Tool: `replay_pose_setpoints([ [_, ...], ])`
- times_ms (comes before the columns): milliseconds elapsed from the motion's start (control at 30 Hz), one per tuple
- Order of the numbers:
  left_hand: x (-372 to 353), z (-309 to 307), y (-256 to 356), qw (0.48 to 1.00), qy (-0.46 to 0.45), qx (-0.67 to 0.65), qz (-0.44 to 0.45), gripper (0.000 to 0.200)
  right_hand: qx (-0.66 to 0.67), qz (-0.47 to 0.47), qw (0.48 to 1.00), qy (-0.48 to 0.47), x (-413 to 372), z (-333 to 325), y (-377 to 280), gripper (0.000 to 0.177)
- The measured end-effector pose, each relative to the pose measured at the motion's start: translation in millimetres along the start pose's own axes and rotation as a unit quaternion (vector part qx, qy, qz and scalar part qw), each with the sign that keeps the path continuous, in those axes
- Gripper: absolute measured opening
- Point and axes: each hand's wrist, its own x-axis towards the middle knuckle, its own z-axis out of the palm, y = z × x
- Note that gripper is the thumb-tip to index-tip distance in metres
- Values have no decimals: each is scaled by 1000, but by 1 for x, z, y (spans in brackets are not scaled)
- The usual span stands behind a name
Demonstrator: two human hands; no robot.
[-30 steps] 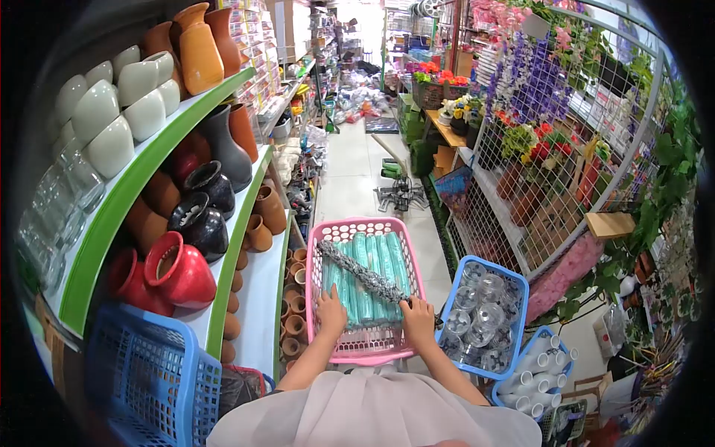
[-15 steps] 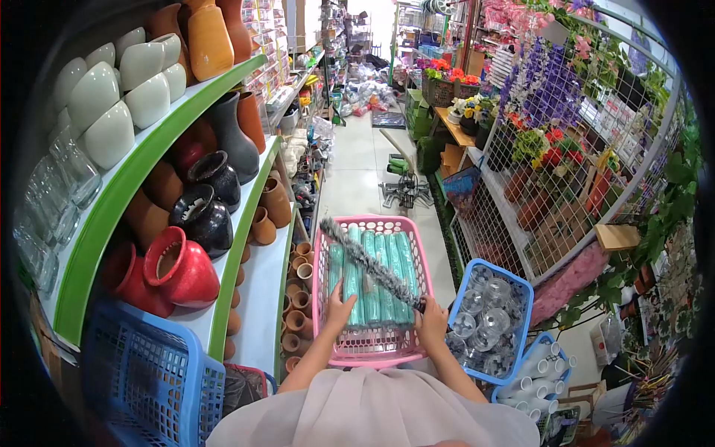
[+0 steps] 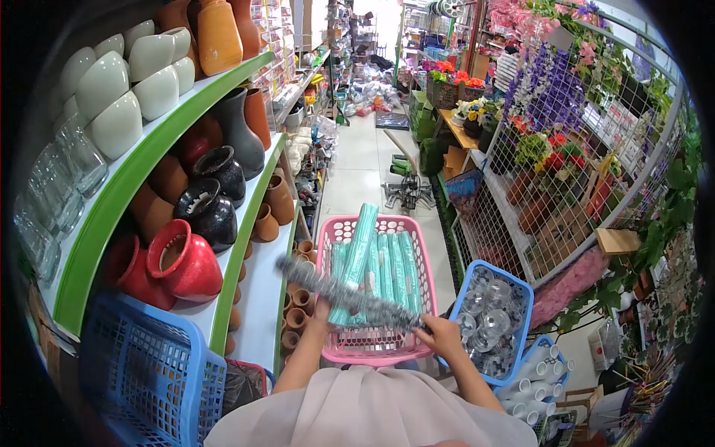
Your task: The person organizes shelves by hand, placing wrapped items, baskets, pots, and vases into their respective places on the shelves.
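Note:
My right hand point(image 3: 442, 335) is closed round the dark handle end of a grey fluffy duster point(image 3: 350, 298), which slants up to the left and is blurred by motion. My left hand point(image 3: 321, 316) is at the left side of a pink plastic basket point(image 3: 380, 352), its fingers partly hidden by the duster and a green wrapped packet point(image 3: 361, 242). That long packet is tilted up in my left hand, its far end above the basket's far rim. Several similar green packets point(image 3: 395, 268) lie side by side inside the basket.
A blue crate point(image 3: 526, 328) of clear glassware stands at the right, near white tubes point(image 3: 532, 384). Shelves at the left hold red vases point(image 3: 190, 264), white bowls point(image 3: 119, 123) and clay pots. An empty-looking blue basket point(image 3: 153, 372) sits lower left; a wire rack point(image 3: 551, 201) stands right.
The duster has swung left and lower across the basket's near side. One green packet has risen and tilted up with my left hand. My right hand has moved slightly right.

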Motion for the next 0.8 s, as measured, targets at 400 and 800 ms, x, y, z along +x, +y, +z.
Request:
replay_pose_setpoints([
  [400,-5,10,-1,994,65,75,52,62,-56,-35,997,-43,10,-6,2,35],
  [800,-17,5,7,987,99,125,19,57,-43,-39,998,-25,4,-1,14,38],
])
